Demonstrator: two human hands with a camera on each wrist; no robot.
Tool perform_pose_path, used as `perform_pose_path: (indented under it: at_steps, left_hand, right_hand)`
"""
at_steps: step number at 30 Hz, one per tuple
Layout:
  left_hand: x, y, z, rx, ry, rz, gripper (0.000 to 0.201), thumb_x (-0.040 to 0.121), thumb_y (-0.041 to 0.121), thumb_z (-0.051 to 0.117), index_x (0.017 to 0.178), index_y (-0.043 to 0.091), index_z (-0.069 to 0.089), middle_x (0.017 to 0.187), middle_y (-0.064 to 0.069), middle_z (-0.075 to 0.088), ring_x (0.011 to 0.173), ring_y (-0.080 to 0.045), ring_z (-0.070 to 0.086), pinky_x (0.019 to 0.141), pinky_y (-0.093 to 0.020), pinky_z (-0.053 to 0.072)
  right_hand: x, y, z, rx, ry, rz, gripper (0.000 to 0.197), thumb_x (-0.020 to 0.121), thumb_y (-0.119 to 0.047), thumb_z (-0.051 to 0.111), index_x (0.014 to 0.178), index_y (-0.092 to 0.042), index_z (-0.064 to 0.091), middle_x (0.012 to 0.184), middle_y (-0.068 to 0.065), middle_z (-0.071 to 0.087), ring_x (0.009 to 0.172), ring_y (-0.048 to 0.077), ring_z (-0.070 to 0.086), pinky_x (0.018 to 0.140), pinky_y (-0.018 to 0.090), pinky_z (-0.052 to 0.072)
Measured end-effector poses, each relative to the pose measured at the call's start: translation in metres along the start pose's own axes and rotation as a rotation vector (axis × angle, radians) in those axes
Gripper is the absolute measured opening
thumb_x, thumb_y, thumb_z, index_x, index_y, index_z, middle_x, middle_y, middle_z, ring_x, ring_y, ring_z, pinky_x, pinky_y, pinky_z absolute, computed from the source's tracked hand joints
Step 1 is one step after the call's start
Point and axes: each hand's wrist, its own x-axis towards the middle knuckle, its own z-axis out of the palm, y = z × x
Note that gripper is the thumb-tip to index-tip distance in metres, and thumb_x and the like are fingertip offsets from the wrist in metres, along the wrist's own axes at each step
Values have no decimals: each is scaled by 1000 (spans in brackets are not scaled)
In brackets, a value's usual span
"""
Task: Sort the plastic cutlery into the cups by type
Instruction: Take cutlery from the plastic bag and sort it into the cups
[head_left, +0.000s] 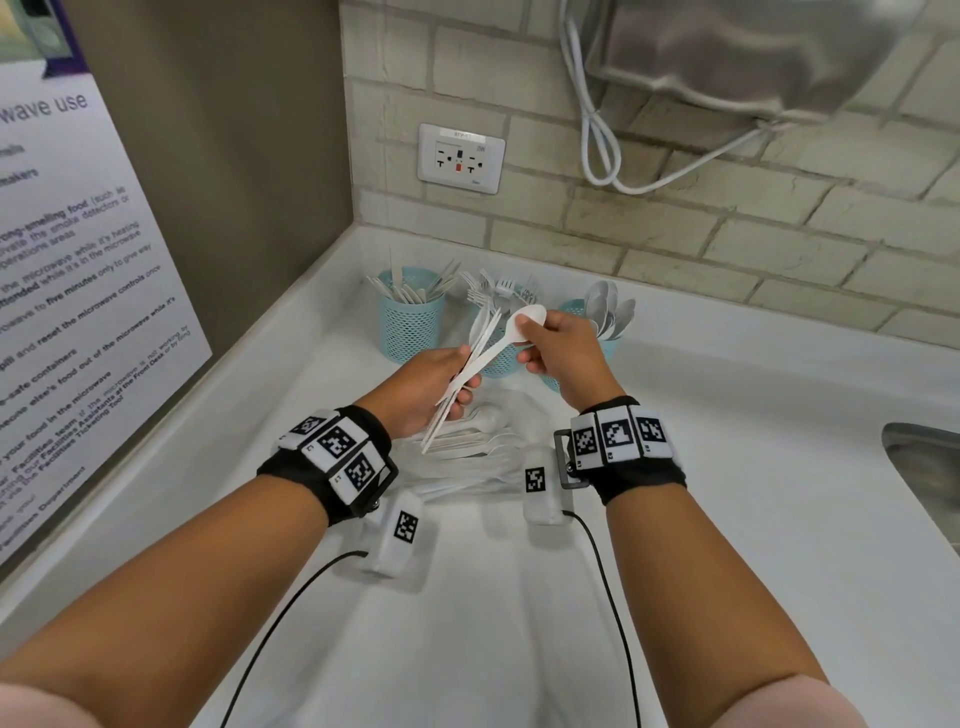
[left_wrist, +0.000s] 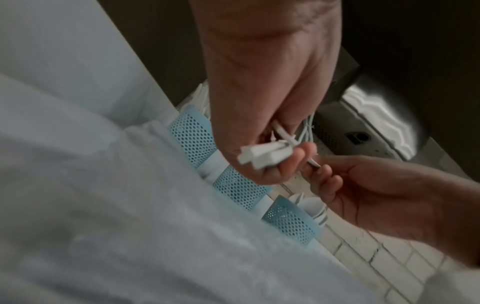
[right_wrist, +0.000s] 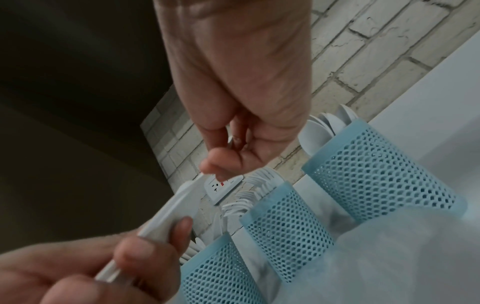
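Note:
Three blue mesh cups stand in the back corner of the white counter: knives in the left cup, forks in the middle cup, spoons in the right cup. My left hand grips a bundle of white cutlery by the handles, above the counter. My right hand pinches the bowl of a white spoon that still lies in that bundle. In the left wrist view the handle ends stick out of my fist. Loose white cutlery lies in a pile on the counter under my hands.
A side wall with a poster borders the counter on the left, and a tiled wall with an outlet stands behind the cups. A steel dispenser with a looped cable hangs above. A sink sits at the right edge.

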Motion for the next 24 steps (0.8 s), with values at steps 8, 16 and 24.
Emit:
perform_pose_path:
  at_steps: [8, 16, 24]
  left_hand:
    - [-1, -7, 5, 186, 82, 49, 21, 101, 26, 40, 103, 8, 50, 76, -6, 57, 59, -13, 52, 50, -20, 47]
    - [-2, -10, 5, 140, 94, 36, 24, 95, 25, 53, 112, 8, 54, 83, -3, 65, 56, -8, 58, 49, -20, 45]
    - [1, -16, 5, 135, 132, 43, 16, 87, 26, 65, 93, 10, 67, 71, -3, 60, 55, -11, 56, 47, -18, 47]
  right_hand:
    - [1, 9, -1, 24, -56, 38, 18, 94, -9, 53, 110, -2, 59, 74, 4, 60, 43, 2, 55, 44, 14, 45]
    - [-2, 12, 0, 27, -84, 49, 21, 93, -9, 55, 113, -2, 58, 77, 4, 61, 58, 11, 57, 49, 15, 49]
    - [-2, 15, 2, -5, -74, 93, 17, 92, -12, 57, 109, -9, 58, 79, 0, 62, 58, 7, 56, 48, 15, 42]
